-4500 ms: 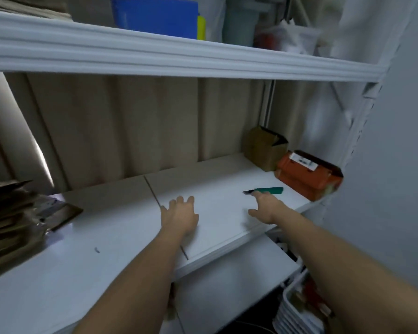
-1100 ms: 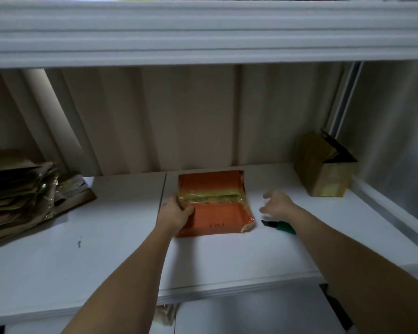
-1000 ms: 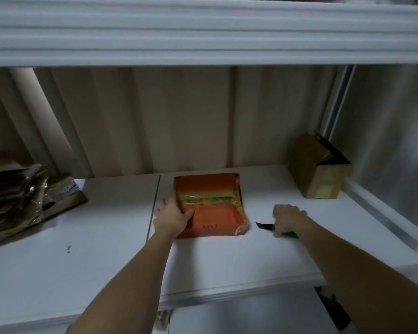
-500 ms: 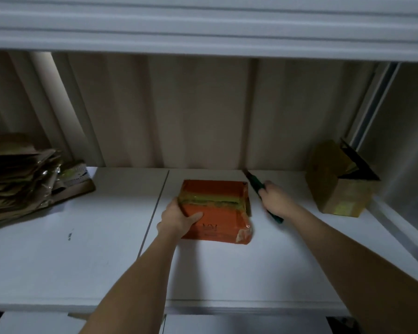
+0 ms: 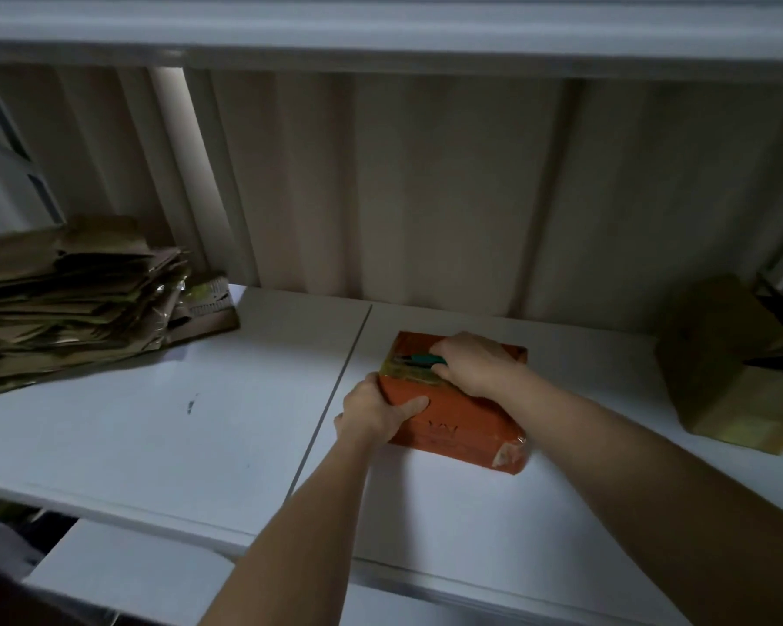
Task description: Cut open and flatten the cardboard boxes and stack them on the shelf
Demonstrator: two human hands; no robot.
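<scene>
1. Box [image 5: 459, 422] first: I saw the orange one lying flat on the white shelf [image 5: 154, 436], just right of the seam between the two shelf boards, with a yellowish strip of tape across its top.
2. My left hand [image 5: 374, 415] gripped the box at its near left edge, the thumb pressed along the top face and the other fingers curled down over the side.
3. My right hand [image 5: 480, 363] sat on top of the box toward the far edge, fingers wrapped tightly around a green knife [image 5: 419, 358].
4. The knife pointed left, its tip over the tape strip near the box's far left corner; I could not tell whether the blade touched the tape.
5. A pile of flat cardboard [image 5: 64, 309] lay at the left end of the shelf, well apart from the box.
6. A brown box [image 5: 715, 363] stood at the right end of the shelf, its top flaps open.
7. Behind everything hung a pale curtain [image 5: 426, 196], and another shelf board crossed the top of the view.
</scene>
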